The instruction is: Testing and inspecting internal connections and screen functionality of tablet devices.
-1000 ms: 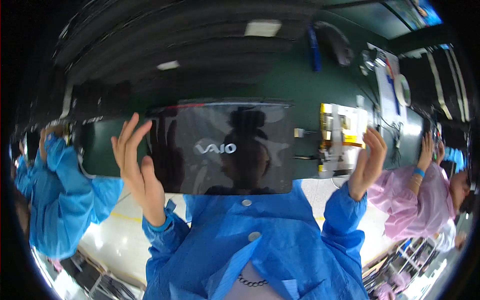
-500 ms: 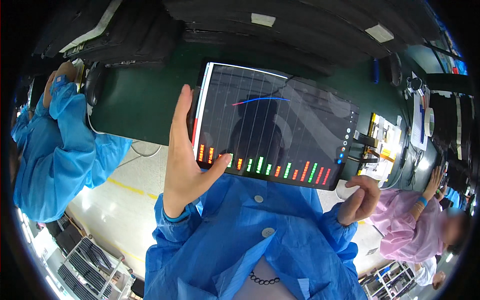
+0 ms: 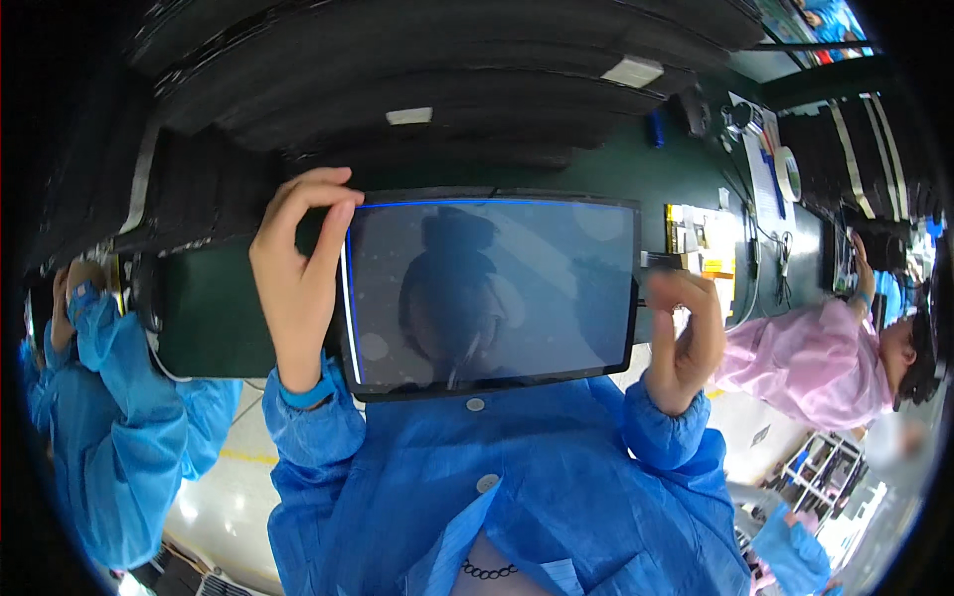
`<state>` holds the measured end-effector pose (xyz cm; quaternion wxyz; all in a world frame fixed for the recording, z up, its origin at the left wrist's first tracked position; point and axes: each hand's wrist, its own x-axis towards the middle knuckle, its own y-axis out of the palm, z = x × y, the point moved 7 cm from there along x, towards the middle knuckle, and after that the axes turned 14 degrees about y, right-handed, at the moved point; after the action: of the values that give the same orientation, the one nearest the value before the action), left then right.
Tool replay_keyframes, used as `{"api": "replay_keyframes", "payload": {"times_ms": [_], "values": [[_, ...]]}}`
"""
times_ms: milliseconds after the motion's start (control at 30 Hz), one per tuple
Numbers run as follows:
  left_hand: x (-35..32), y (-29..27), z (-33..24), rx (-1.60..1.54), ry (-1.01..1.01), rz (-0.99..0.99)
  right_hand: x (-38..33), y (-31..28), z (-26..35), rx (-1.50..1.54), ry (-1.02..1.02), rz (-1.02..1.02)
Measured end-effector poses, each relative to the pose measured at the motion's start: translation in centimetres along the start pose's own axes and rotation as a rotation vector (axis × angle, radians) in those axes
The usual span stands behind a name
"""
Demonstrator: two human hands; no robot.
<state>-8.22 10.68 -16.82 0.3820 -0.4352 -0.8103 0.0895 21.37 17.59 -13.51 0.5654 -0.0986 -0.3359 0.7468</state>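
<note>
While the left hand [image 3: 298, 260] stands at its upper left corner, fingers nearly pinched and hold unclear, the tablet [image 3: 517, 318] sits by the near edge of the worktop [image 3: 214, 308], already lit, so handling looks midway; what remains does not show. Its glossy grey-blue screen carries reflections, with white and blue edge lines. The right hand [image 3: 688, 333] curls blurred fingers beside a lead [image 3: 662, 260], grip uncertain.
</note>
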Motion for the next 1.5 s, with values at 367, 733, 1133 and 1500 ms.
{"api": "replay_keyframes", "payload": {"times_ms": [367,733,1133,1500], "values": [[-1.3,2.8,-5.3,-1.306,0.470,0.443,1.7,2.0,0.1,-0.484,-0.043,-0.135],[-6.4,-2.3,1.1,0.063,-0.474,0.132,-2.8,1.9,-1.0,-0.058,-0.183,-0.024],[-6.3,0.9,0.2,-0.607,-0.331,-0.161,-3.1,1.7,-1.4,0.025,-0.207,0.000],[-6.5,-1.5,-0.5,-0.549,-0.177,-0.323,-4.2,-0.4,1.3,0.201,-0.317,0.169]]}}
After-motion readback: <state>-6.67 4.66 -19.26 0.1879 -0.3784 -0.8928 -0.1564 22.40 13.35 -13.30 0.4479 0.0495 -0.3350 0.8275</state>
